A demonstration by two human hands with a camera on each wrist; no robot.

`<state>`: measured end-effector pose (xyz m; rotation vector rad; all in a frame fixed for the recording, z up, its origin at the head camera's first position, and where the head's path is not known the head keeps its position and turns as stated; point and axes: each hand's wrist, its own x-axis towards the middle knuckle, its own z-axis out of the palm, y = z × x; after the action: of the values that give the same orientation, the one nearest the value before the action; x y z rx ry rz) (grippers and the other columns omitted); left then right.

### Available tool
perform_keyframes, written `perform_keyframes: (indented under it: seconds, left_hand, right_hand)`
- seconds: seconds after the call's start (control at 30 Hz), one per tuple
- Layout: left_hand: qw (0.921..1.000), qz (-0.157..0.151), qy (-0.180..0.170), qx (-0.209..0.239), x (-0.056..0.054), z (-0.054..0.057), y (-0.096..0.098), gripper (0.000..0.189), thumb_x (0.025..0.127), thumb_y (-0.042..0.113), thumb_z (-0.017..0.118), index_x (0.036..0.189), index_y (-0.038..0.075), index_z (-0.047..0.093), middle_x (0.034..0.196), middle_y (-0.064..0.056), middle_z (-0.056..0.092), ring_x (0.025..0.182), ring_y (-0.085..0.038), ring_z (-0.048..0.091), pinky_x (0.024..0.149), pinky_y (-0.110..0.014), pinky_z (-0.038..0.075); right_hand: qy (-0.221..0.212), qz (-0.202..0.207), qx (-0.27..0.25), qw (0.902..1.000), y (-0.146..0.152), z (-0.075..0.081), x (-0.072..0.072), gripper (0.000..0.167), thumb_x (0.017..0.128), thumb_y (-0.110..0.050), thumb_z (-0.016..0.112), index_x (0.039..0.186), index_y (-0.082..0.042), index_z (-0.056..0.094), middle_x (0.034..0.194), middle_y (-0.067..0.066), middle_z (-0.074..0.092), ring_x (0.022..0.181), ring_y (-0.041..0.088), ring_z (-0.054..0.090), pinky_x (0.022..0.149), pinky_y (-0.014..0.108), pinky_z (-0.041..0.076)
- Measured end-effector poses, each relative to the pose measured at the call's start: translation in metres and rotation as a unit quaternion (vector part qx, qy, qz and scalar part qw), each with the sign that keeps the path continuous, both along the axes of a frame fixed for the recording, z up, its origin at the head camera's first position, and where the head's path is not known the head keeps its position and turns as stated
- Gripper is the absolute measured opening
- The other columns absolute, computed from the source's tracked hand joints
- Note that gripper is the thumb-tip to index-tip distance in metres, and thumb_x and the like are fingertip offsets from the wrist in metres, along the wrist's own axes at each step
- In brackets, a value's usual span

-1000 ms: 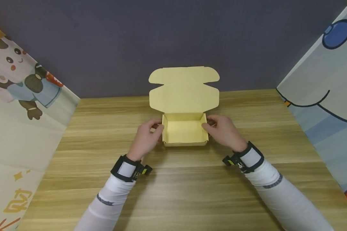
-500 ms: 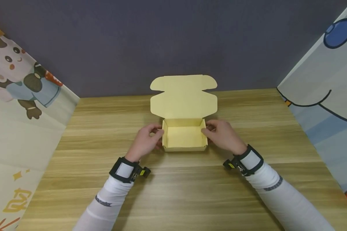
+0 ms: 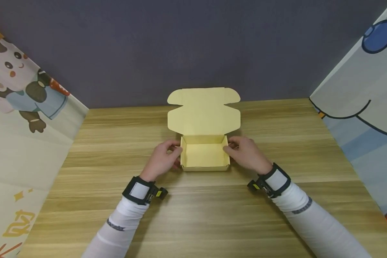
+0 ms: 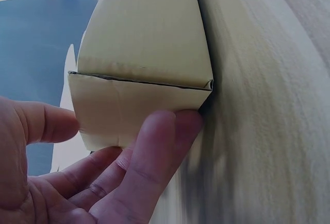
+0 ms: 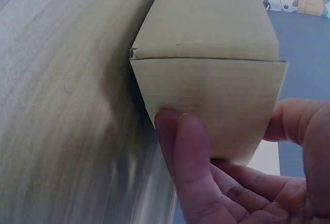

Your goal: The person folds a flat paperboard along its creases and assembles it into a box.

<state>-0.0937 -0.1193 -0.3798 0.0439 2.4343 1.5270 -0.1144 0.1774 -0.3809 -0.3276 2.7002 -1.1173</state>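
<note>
A small yellow cardboard box (image 3: 205, 154) stands in the middle of the wooden table, with nothing inside it. Its lid (image 3: 204, 118), with side flaps and a front tuck flap, is folded back toward the wall. My left hand (image 3: 160, 159) grips the left side wall, thumb at the top edge and fingers along the outside. On the opposite side my right hand (image 3: 249, 154) holds the right wall the same way. Both wrist views show fingers (image 4: 149, 157) against an outer side panel (image 5: 206, 95). The box's base is at or very near the tabletop.
The wooden table (image 3: 206, 218) runs back to a dark wall (image 3: 193, 46). Cartoon-printed panels stand at the left (image 3: 29, 143) and right (image 3: 361, 136) edges of the table.
Both hands have drawn the box a little way toward the person. The lid has come nearer along with it. The grip on both side walls is the same.
</note>
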Motion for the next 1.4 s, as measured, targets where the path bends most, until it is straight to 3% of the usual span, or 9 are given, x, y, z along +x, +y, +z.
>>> perform_keyframes:
  seconds: [0.63, 1.2, 1.3, 1.4]
  left_hand:
    - [0.9998, -0.003, -0.005, -0.021, 0.000, -0.004, 0.004, 0.040, 0.097, 0.031, 0.053, 0.130, 0.009, 0.054, 0.108, -0.010, 0.062, 0.067, -0.027, 0.069, 0.059, -0.040, 0.058]
    - [0.9996, -0.002, -0.006, -0.027, -0.003, -0.004, 0.003, 0.042, 0.096, 0.032, 0.054, 0.131, 0.009, 0.054, 0.107, -0.010, 0.063, 0.067, -0.027, 0.068, 0.056, -0.040, 0.058]
    - [0.9998, 0.004, 0.000, -0.021, -0.007, -0.003, 0.002, 0.045, 0.094, 0.031, 0.056, 0.133, 0.009, 0.052, 0.107, -0.011, 0.064, 0.069, -0.029, 0.070, 0.057, -0.042, 0.058]
    - [0.9994, 0.033, 0.002, 0.012, -0.014, -0.001, 0.000, 0.051, 0.093, 0.030, 0.060, 0.138, 0.008, 0.047, 0.110, -0.012, 0.063, 0.077, -0.032, 0.070, 0.062, -0.044, 0.059]
  right_hand:
    - [0.003, 0.002, -0.001, 1.0000, 0.000, -0.001, 0.002, 0.020, 0.094, -0.027, 0.058, 0.102, -0.012, 0.067, 0.090, 0.003, 0.070, 0.068, 0.015, 0.061, 0.059, 0.029, 0.049]
    - [-0.010, -0.002, 0.004, 0.9999, 0.001, -0.001, 0.002, 0.022, 0.093, -0.029, 0.058, 0.104, -0.012, 0.067, 0.090, 0.003, 0.070, 0.068, 0.015, 0.061, 0.059, 0.028, 0.049]
    - [-0.020, -0.004, 0.006, 0.9998, 0.001, -0.002, 0.001, 0.025, 0.094, -0.030, 0.058, 0.108, -0.011, 0.066, 0.092, 0.004, 0.070, 0.070, 0.015, 0.062, 0.061, 0.028, 0.050]
    - [-0.026, -0.006, 0.008, 0.9996, 0.001, -0.001, 0.001, 0.031, 0.094, -0.031, 0.058, 0.114, -0.009, 0.066, 0.096, 0.004, 0.071, 0.074, 0.015, 0.063, 0.064, 0.028, 0.051]
